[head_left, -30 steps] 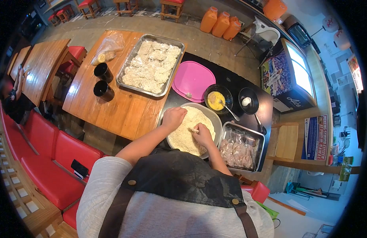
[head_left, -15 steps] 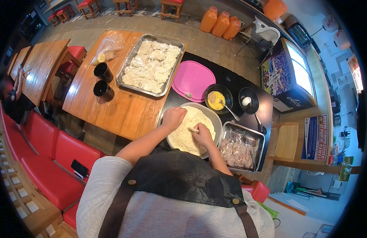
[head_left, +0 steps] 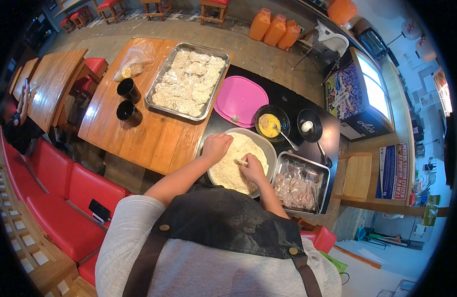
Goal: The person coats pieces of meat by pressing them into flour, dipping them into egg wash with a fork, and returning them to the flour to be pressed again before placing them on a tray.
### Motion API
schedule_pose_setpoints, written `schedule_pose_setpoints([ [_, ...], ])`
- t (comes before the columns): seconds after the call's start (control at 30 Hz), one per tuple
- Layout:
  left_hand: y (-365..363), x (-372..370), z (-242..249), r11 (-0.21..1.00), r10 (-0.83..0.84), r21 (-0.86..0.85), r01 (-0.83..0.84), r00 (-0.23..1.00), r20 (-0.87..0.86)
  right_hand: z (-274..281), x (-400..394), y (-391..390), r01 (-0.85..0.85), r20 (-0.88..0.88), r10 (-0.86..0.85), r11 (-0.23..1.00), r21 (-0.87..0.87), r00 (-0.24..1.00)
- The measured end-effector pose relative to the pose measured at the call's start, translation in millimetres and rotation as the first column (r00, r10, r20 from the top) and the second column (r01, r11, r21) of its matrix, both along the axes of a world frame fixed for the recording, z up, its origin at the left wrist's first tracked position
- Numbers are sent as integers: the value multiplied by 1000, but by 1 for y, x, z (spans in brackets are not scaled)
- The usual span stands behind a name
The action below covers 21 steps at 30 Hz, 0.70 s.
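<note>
A wide bowl (head_left: 270,154) of pale breading crumbs (head_left: 233,171) stands right before me. My left hand (head_left: 218,147) lies at the bowl's upper left, its fingers together over the crumbs; whether anything is under them is hidden. Inside the bowl, my right hand (head_left: 252,168) has its fingers pressed together on a small crumb-coated piece (head_left: 241,162). To the right sits a metal tray (head_left: 327,190) of raw meat pieces (head_left: 295,188). Behind the bowl is a black bowl of beaten egg (head_left: 268,123) with a spoon (head_left: 289,142) in it.
A large tray (head_left: 150,88) of coated pieces stands at the back left, beside a pink lid (head_left: 241,101). Two black cups (head_left: 129,113) and a plastic bag (head_left: 138,54) are farther left. A black pan (head_left: 309,124) holds an egg. Another person (head_left: 18,123) sits at far left.
Both my hands hold nearly the same place and pose. At far left, the other person's hands and the object in them have shifted slightly.
</note>
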<state>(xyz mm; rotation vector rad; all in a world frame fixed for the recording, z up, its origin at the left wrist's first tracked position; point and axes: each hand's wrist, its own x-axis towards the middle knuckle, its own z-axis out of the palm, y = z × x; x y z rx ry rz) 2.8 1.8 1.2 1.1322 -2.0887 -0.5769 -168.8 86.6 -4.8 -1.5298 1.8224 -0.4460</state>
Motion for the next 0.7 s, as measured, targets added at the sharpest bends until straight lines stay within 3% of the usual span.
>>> schedule_pose_setpoints([
  [0.7,0,-1,-4,1000,13,-9,-13,1000,6,1,0,1,-25,-11,25,999,-22,1000],
])
